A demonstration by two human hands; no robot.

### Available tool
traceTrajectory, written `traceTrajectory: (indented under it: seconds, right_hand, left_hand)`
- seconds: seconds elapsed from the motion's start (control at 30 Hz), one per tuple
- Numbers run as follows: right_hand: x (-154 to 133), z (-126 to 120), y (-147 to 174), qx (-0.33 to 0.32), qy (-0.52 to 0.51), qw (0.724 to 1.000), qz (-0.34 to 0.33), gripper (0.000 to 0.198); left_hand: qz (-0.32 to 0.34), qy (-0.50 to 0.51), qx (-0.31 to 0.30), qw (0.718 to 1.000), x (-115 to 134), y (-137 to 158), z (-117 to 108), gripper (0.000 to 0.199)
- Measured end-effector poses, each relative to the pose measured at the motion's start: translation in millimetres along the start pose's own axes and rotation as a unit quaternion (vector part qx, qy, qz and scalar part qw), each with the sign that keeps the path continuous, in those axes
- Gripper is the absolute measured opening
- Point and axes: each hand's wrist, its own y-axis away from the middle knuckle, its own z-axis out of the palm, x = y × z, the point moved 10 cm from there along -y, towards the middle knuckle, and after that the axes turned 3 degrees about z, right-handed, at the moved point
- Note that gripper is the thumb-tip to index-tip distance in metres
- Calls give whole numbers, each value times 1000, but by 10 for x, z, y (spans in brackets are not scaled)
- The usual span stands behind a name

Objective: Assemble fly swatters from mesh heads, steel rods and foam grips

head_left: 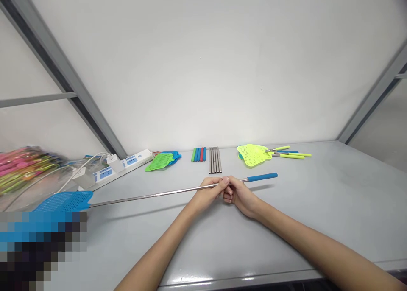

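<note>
A telescopic fly swatter [171, 192] stretches across the view above the table, its metal rod drawn out long. Its blue perforated head [68, 201] is at the left, and its blue grip [262, 177] points right. My left hand [210, 188] is closed round the rod near the middle. Right beside it, my right hand [238, 193] is closed on the rod just left of the blue grip. The two hands touch each other. Behind them lie several metal rods [215, 160] in a row, next to several coloured grips [199, 154].
Green and blue swatter heads [160, 160] lie at the back left, beside a white power strip [124, 168] with plugs and cables. Swatters with yellow-green heads [254, 155] are stacked at the back right. Bagged colourful items [28, 166] sit far left. A wall rises behind the grey table [333, 197].
</note>
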Motion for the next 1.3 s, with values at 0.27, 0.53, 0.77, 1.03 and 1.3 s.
traceTrajectory:
  seconds: [0.27,0.53,0.77,1.03,1.3]
  right_hand:
    - [41,-14,-11,-1,39,999,17,40]
    - [-64,-21,3,7,79,997,-15,38]
    - [-141,24,-1,-20,60,997,-36,39]
    - [-111,-20,-12,-39,49,998,23,29]
    - [-76,59,88,-124,76,978,148,34]
  left_hand:
    - [-31,54,-31,998,-142,-34,16,41]
    - [-44,91,-43,994,-33,-6,71,36]
    - [-42,125,-47,990,-17,-3,98,32]
    - [-49,167,-37,984,11,8,148,27]
    - [-56,180,-47,981,36,36,182,34]
